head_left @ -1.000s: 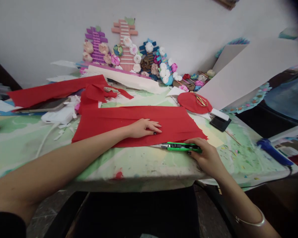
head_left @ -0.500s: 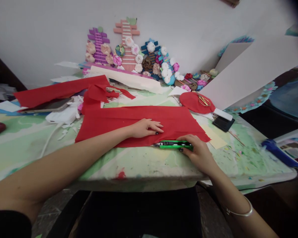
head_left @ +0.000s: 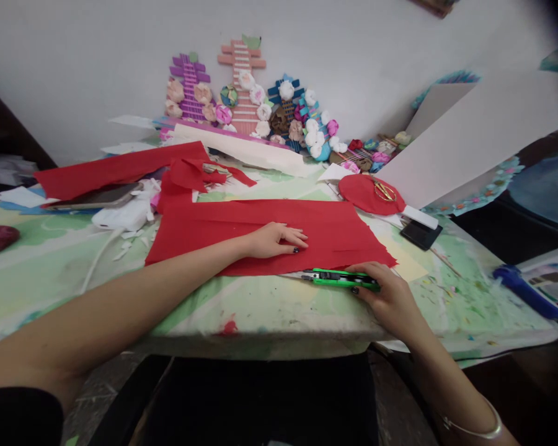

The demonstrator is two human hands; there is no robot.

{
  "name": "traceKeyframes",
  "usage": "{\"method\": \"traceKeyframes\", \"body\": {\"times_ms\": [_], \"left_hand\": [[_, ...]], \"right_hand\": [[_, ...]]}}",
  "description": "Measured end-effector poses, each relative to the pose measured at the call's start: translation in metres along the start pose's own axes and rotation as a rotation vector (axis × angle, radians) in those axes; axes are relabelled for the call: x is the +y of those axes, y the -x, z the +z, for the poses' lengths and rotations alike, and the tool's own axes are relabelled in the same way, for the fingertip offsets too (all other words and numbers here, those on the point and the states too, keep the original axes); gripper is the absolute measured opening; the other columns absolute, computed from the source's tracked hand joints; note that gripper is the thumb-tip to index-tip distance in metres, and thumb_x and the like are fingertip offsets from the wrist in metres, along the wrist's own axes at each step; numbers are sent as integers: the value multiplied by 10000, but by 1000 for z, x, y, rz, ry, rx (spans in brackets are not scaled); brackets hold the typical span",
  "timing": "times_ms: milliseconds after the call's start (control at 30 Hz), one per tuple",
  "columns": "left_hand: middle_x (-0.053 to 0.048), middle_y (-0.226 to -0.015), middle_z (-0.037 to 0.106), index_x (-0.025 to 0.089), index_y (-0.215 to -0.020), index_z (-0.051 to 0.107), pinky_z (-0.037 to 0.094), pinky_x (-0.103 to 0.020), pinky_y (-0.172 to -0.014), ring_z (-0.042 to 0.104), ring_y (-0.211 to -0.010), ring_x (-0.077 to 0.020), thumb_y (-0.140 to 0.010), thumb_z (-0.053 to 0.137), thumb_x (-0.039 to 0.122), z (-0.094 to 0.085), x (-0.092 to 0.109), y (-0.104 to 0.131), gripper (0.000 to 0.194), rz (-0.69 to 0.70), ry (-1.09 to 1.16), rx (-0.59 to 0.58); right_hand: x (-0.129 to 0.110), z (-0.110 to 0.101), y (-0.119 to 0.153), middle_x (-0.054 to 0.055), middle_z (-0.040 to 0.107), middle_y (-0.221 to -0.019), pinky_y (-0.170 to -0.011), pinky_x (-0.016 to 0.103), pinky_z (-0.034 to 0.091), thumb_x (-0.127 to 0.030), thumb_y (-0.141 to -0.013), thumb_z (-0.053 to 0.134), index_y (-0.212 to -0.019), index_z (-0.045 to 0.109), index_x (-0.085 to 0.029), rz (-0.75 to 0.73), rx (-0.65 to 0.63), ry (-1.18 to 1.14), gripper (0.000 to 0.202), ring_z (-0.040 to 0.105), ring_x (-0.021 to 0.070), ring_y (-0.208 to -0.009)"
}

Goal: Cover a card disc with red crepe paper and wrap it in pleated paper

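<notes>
As my right hand slides the gripped green cutter back rightward, my loosely spread left hand lies flat on the red sheet mid-frame, keeping work, I judge, at its lower edge.

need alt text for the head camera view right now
A person's right hand holds a green cutter at the near edge of a red sheet, while the left hand rests on it. Behind, flower-decorated craft pieces stand by the wall.
</notes>
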State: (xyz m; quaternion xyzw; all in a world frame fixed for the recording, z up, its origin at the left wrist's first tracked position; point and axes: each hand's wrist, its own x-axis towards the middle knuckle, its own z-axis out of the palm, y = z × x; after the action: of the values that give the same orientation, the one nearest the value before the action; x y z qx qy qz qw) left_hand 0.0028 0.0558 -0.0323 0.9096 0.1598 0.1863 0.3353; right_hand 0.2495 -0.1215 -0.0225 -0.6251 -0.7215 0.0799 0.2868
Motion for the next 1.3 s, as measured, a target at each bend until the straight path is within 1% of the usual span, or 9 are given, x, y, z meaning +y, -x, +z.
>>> {"method": "traceKeyframes", "body": {"times_ms": [167, 367, 567, 700, 833, 933, 1100, 1200, 1300], "left_hand": [[-90, -1200, 659, 199, -1097, 705, 366, -367, -1095, 530, -1243, -205, -818, 621, 155, -3, -4, 2, 295, 53, 181, 72], [-76, -1173, 676, 203, -1078, 713, 338, -395, -1116, 517, -1257, -216, -785, 651, 120, -3, -4, 2, 311, 47, 194, 41], [-66, -1163, 683, 210, -1048, 724, 307, -419, -1135, 525, -1248, -221, -764, 671, 105, -3, -3, 1, 307, 48, 140, 39], [-54, -1133, 697, 209, -1025, 732, 344, -395, -1118, 537, -1236, -213, -763, 645, 81, -1, -4, 1, 304, 53, 142, 51], [-75, -1061, 720, 170, -990, 744, 450, -340, -1032, 597, -1159, -223, -786, 625, 130, -1, -1, 3, 240, 44, 215, 157], [-106, -1059, 715, 130, -1000, 740, 501, -304, -962, 622, -1118, -240, -789, 634, 185, -9, 4, 8, 243, 9, 218, 217], [-93, -1101, 702, 157, -1064, 718, 489, -323, -980, 603, -1147, -237, -786, 648, 195, -36, 9, 32, 289, -10, 91, 147], [-93, -1115, 698, 166, -1075, 714, 488, -349, -987, 579, -1180, -244, -798, 639, 198, -48, 2, 53, 289, -19, 48, 124], [-80, -1082, 714, 186, -1036, 731, 478, -362, -1006, 578, -1184, -240, -801, 640, 205, -53, -10, 68, 253, -15, 45, 131]], "right_hand": [[-8, 9, -5, 71, 667, -980, -819, 403, 431, -142, -761, 550, -986, 640, -213, 0, 1, -7, 253, 565, 247, -925], [-17, 14, -9, 69, 666, -985, -820, 393, 433, -134, -765, 541, -995, 641, -208, -8, -9, -1, 261, 563, 243, -933], [-14, 7, -1, 74, 662, -974, -805, 401, 443, -151, -760, 535, -987, 645, -210, -10, 11, 26, 260, 572, 250, -917], [-8, 3, 8, 74, 671, -971, -804, 406, 455, -169, -750, 539, -974, 647, -228, 26, 41, 13, 256, 588, 263, -926], [-7, 5, 11, 76, 675, -989, -822, 421, 451, -192, -759, 546, -978, 643, -236, 41, 51, 5, 243, 592, 272, -943], [-8, 8, 9, 78, 670, -972, -812, 419, 446, -194, -768, 540, -986, 640, -232, 43, 46, 7, 243, 588, 270, -929], [-12, 10, 2, 75, 665, -978, -813, 413, 443, -182, -767, 545, -994, 637, -220, 26, 34, -3, 247, 585, 259, -926], [-14, 13, -3, 77, 669, -978, -815, 419, 447, -184, -769, 547, -985, 637, -215, 1, 31, -15, 236, 588, 257, -922], [-17, 16, -7, 75, 673, -985, -826, 430, 447, -187, -773, 550, -979, 640, -221, -4, 25, -24, 227, 589, 257, -928]]}}
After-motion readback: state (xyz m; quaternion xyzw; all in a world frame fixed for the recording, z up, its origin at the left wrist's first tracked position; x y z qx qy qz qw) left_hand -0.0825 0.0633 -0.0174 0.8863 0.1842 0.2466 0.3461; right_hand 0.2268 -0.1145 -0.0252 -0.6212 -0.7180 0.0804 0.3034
